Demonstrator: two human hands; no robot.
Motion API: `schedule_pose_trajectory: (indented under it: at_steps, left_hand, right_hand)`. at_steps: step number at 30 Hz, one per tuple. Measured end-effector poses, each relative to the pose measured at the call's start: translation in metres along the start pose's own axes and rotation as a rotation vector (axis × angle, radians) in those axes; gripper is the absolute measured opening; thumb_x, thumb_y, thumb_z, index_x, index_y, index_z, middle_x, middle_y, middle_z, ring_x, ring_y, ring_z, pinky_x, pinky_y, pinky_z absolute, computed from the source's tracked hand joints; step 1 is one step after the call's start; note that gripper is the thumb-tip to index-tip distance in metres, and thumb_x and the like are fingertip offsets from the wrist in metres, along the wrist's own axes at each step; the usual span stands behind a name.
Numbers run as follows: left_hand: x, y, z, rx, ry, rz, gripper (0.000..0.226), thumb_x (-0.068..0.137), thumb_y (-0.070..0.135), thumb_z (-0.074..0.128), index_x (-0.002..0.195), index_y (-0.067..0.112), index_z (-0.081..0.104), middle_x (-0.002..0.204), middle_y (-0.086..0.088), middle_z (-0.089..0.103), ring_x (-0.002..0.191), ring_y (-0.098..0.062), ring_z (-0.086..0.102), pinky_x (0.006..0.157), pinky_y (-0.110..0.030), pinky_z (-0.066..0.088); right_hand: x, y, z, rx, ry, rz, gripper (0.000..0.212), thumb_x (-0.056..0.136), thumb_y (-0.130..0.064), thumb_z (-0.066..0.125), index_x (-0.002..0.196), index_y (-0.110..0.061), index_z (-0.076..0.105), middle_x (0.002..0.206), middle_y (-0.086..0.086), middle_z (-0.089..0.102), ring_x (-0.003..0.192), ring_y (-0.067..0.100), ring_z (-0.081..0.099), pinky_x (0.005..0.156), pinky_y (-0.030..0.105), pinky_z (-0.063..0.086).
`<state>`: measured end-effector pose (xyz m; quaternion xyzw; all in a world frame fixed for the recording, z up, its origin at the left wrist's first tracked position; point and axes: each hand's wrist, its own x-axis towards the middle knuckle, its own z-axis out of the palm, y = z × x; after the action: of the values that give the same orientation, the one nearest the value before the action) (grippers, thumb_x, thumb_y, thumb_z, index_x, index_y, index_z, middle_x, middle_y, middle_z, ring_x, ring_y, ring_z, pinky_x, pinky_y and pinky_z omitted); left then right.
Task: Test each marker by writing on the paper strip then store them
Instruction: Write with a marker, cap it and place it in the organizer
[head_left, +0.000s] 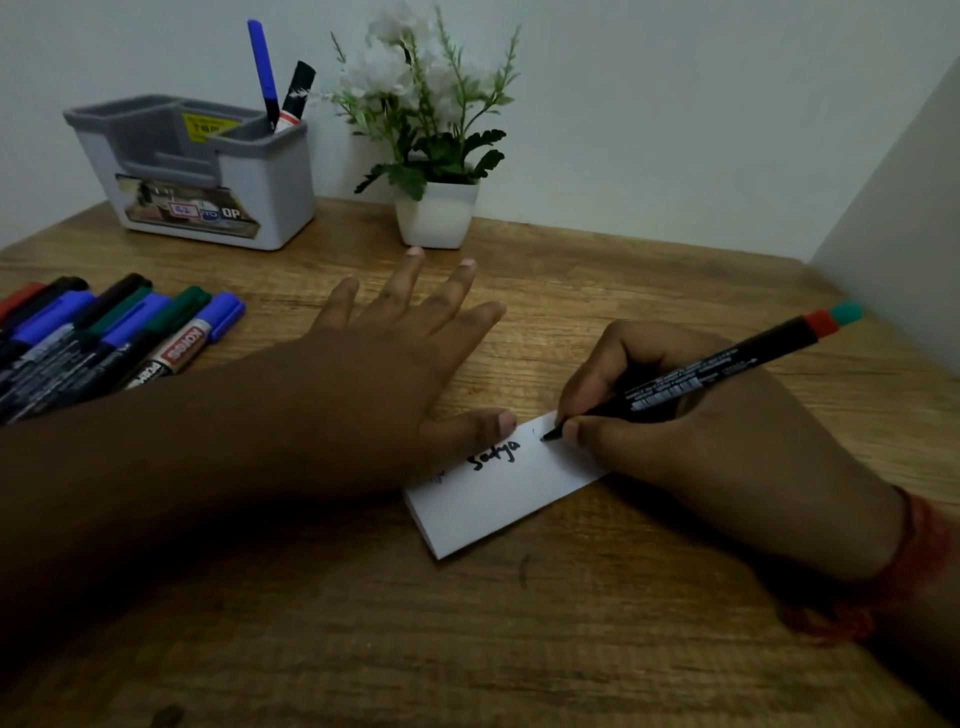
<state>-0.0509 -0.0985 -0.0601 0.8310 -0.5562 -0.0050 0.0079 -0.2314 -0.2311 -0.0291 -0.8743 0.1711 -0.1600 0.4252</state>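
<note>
A white paper strip (498, 493) lies on the wooden table (519, 649) with a black written word on it. My left hand (395, 364) rests flat on the strip's left end, fingers spread, thumb on the paper. My right hand (691, 436) grips a black marker (717, 369) with a red and green end, its tip touching the strip's upper right part. Several capped markers (104, 332) in blue, green, black and red lie in a row at the left. A grey holder (208, 171) at the back left has two markers (280, 78) standing in it.
A small white pot with a white-flowered plant (436, 208) stands at the back, right of the holder. White walls close off the table at the back and at the right.
</note>
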Motion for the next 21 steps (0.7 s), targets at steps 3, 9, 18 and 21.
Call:
schedule_pose_trajectory:
  at_steps: [3,9,18,21]
  left_hand:
    - [-0.0005,0.0001,0.0002,0.010,0.005,0.000,0.091,0.065,0.089,0.001,0.141,0.047,-0.024,0.151,0.015,-0.038,0.137,-0.017,-0.038,0.112,-0.052,-0.011]
    - [-0.0009,0.0006,-0.0008,0.027,0.012,0.000,0.089,0.066,0.088,0.002,0.141,0.046,-0.024,0.151,0.014,-0.039,0.137,-0.017,-0.038,0.112,-0.053,-0.011]
    - [0.0004,0.0002,0.0007,0.028,0.020,0.002,0.091,0.064,0.089,0.000,0.141,0.047,-0.024,0.150,0.015,-0.040,0.137,-0.017,-0.039,0.113,-0.055,-0.010]
    - [0.0003,0.0001,0.0013,0.018,0.026,0.004,0.091,0.065,0.090,0.001,0.142,0.047,-0.023,0.150,0.014,-0.040,0.137,-0.017,-0.039,0.113,-0.054,-0.011]
  right_hand:
    - [0.0010,0.0006,-0.0005,0.010,0.006,-0.003,0.008,0.077,-0.011,0.076,0.074,-0.017,0.070,0.081,-0.002,0.074,0.074,0.014,0.069,0.060,0.029,0.055]
    - [0.0015,0.0006,-0.0012,0.014,0.009,0.010,0.008,0.079,-0.010,0.075,0.075,-0.015,0.070,0.081,0.001,0.074,0.075,0.016,0.069,0.061,0.032,0.054]
    - [0.0017,0.0010,-0.0016,-0.016,0.012,0.025,0.007,0.079,-0.013,0.075,0.077,-0.016,0.069,0.082,0.001,0.073,0.075,0.016,0.069,0.061,0.034,0.055]
    - [0.0023,0.0014,-0.0013,-0.019,0.028,0.022,0.008,0.080,-0.012,0.075,0.076,-0.016,0.068,0.082,0.000,0.073,0.074,0.013,0.068,0.060,0.027,0.054]
